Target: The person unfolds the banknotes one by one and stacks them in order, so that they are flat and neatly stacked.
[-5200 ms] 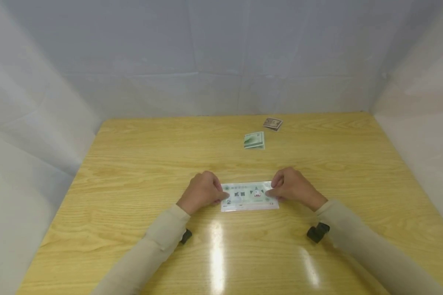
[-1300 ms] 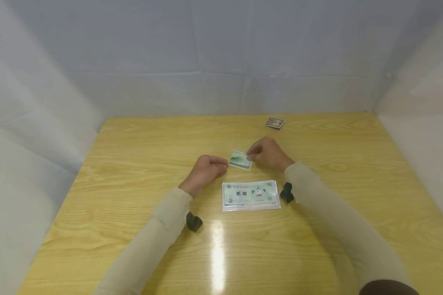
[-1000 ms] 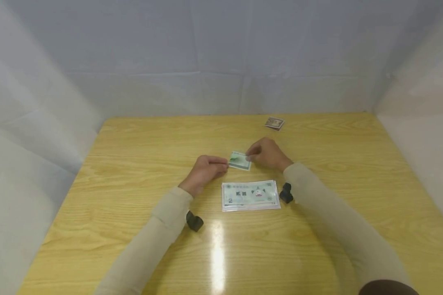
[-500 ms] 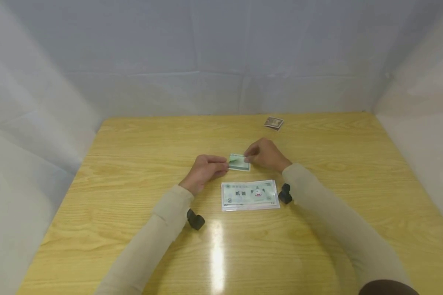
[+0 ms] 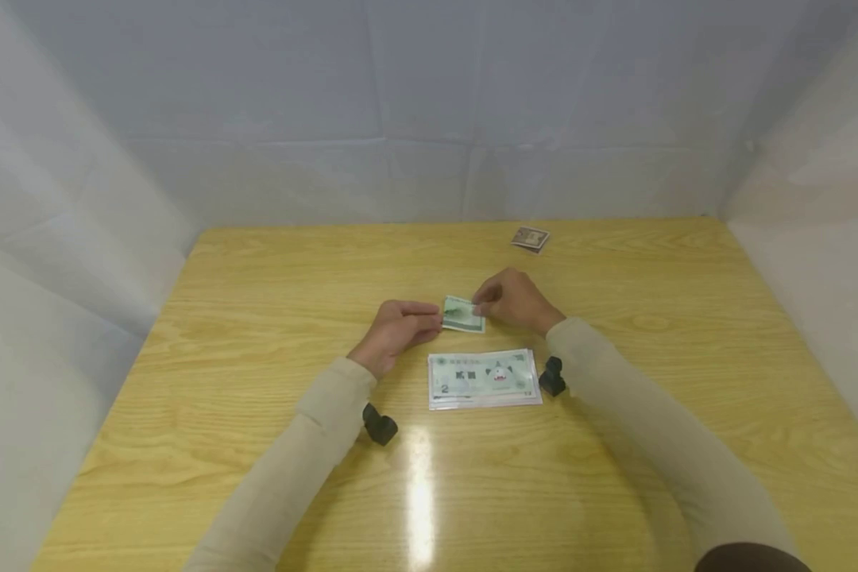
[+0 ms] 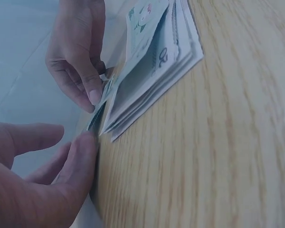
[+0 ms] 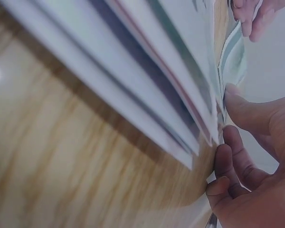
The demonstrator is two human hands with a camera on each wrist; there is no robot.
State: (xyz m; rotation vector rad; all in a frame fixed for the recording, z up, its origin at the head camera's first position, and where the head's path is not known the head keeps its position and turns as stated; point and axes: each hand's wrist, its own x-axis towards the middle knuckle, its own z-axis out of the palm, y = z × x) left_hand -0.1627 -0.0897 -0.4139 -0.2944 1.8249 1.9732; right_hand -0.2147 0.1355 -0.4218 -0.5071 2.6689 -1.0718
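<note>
A small green folded banknote point(image 5: 461, 314) is held just above the table between both hands. My left hand point(image 5: 392, 334) holds its left edge at the lower corner with thumb and a fingertip, while the index finger stretches straight and apart. From the other side my right hand point(image 5: 512, 300) pinches the right part between thumb and index finger. The right wrist view shows its other fingers curled behind. Directly in front of the hands lies a stack of flat banknotes point(image 5: 485, 380), the top one green with a 2 and a panda-like face. Thumbs partly hide the folded note.
Farther back and slightly right, a small brown folded banknote point(image 5: 530, 238) lies on the wooden table point(image 5: 293, 270). White cloth point(image 5: 429, 119) stands behind and along both sides. Dark wrist cameras sit on both wrists, the right one close to the stack's edge.
From 5.2 seconds ago, both hands have left the flat stack and now hold the green folded note, which has come nearer and left. Over the last second it tilts slightly, its right end shifting a little.
</note>
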